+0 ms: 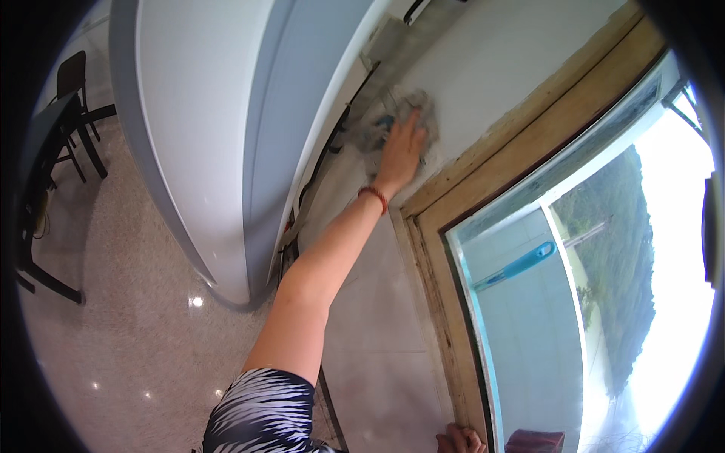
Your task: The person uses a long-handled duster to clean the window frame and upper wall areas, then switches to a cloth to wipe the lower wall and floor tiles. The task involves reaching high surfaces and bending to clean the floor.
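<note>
My left hand (403,150), with a red bracelet at the wrist, reaches up and away into the corner behind a tall white and grey curved appliance. Its spread fingers press a crumpled greyish cloth (427,107) against the pale surface above the wooden window frame's corner. Hand and cloth are blurred. My right hand (461,439) shows only partly at the bottom edge, its fingers curled by the window frame (433,223). Whether it holds anything is hidden.
The tall curved appliance (195,113) stands close on the left, with dark cables (331,136) behind it. Beyond the window glass are a blue handle (529,260) and a dark red object (534,441). A dark table (54,124) and a chair (71,73) stand far left.
</note>
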The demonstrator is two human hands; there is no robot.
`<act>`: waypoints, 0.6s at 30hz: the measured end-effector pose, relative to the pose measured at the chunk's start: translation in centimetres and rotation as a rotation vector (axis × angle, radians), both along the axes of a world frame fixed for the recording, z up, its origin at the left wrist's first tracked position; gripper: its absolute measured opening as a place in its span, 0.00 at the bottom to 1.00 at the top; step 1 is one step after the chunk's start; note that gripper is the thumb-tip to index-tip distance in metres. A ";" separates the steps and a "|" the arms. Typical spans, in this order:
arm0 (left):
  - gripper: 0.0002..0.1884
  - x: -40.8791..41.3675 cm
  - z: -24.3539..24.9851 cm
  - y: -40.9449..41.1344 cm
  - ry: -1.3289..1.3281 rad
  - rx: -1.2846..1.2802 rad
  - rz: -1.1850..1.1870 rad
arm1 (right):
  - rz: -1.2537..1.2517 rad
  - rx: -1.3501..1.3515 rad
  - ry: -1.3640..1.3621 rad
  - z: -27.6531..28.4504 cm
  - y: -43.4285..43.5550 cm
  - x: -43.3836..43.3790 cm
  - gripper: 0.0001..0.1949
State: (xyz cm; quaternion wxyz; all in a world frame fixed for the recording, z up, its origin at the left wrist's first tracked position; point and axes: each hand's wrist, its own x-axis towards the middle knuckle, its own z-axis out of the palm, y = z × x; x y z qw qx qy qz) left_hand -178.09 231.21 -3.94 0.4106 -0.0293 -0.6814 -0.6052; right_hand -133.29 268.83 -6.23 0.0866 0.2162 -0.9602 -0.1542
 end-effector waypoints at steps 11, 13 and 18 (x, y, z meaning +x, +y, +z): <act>0.18 14.7 -27.2 10.0 -0.751 0.444 -0.151 | 0.038 0.041 0.065 -0.4 0.1 -0.6 0.04; 0.18 21.0 -26.5 14.2 -0.797 0.515 -0.146 | 0.054 0.014 0.036 0.2 -0.3 -0.7 0.04; 0.23 23.5 -16.3 16.2 -0.495 0.468 -0.208 | 0.021 -0.083 0.002 0.3 -1.0 0.1 0.05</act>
